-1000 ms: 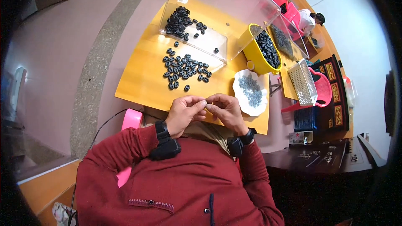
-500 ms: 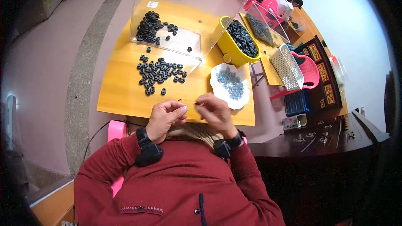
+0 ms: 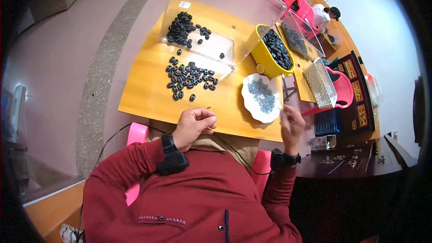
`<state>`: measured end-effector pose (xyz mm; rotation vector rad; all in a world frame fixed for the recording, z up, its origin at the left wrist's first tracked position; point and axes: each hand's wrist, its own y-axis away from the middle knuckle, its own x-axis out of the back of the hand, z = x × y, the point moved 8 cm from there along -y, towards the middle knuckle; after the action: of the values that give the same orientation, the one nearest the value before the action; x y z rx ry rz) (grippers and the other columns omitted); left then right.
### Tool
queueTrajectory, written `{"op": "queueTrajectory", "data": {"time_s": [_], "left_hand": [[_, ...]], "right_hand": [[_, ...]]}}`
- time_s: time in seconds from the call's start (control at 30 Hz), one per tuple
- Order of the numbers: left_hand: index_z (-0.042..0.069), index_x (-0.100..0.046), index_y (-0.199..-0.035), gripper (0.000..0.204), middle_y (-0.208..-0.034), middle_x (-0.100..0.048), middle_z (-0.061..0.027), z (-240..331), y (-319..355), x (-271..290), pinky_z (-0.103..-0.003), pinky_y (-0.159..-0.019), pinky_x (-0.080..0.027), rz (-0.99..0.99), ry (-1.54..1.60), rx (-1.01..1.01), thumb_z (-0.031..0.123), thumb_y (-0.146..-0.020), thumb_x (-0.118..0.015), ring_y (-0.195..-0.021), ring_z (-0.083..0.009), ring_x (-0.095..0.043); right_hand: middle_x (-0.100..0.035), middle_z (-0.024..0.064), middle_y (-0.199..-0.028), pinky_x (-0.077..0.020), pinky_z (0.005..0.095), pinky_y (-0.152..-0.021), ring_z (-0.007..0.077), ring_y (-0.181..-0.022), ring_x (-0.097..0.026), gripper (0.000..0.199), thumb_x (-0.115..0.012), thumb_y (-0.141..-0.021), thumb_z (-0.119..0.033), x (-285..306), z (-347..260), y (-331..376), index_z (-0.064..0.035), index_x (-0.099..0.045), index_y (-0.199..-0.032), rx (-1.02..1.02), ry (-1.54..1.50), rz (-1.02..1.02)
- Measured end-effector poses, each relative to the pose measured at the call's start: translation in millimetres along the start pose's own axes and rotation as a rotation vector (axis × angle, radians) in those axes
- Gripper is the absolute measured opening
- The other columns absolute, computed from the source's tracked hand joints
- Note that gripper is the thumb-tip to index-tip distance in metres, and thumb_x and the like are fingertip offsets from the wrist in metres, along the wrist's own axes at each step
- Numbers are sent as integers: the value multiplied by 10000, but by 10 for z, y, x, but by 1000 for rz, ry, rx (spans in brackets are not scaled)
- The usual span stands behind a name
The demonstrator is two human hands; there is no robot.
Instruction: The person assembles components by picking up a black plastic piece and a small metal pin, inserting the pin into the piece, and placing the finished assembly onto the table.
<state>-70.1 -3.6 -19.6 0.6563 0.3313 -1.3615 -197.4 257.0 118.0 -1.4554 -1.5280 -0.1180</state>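
- Black oval rings (image 3: 190, 77) lie scattered in a loose cluster near the middle of the wooden table (image 3: 144, 94), with a second heap on the clear tray (image 3: 211, 47) at the far edge.
- White plate (image 3: 262, 97) of small grey metal pieces (image 3: 263, 95) sits at the table's near right corner, beside a yellow bin (image 3: 270, 56) filled with more black rings.
- Left hand (image 3: 194, 125) hovers over the near edge, fingers curled inward with thumb and forefinger pinched narrowly; whatever it holds is too small to make out.
- Right hand (image 3: 291, 123) is raised just off the right edge beside the plate, fingers loosely bent; I cannot tell whether it grips anything.
- Judging by the pose, this looks like an assembly step, fitting a metal piece to a ring; the next move likely calls for a careful pinch from the plate.
- Both forearms in red sleeves enter from below, wrists bent upward.
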Motion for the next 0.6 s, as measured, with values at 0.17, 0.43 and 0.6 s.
{"op": "queueTrajectory", "data": {"time_s": [0.17, 0.43, 0.6], "left_hand": [[20, -623, -951, 110, -846, -636, -27, -26, -15, 16, -238, -650, -549, 4, 30, 9, 96, -875, -650, -741, -96, -624], [2, -619, -960, 115, -827, -630, -40, 5, -2, 9, -232, -643, -542, -25, 49, 23, 87, -884, -636, -732, -98, -616], [3, -618, -958, 107, -820, -626, -35, 3, -4, 22, -231, -645, -537, -28, 34, 29, 83, -888, -629, -718, -92, -607]], "right_hand": [[-645, 95, -889, -465, 242, -606, 149, -672, -591, 166, -669, -799, -14, -935, -971, -107, 3, -644, -962, 217, -244, -362], [-639, 138, -938, -489, 400, -727, 337, -820, -621, 214, -663, -805, -173, -1914, -1115, -554, -39, -674, -971, 312, 18, -609], [-638, 142, -931, -482, 408, -763, 339, -882, -609, 232, -664, -794, -202, -2178, -1017, -564, -53, -689, -970, 388, 72, -635]]}}
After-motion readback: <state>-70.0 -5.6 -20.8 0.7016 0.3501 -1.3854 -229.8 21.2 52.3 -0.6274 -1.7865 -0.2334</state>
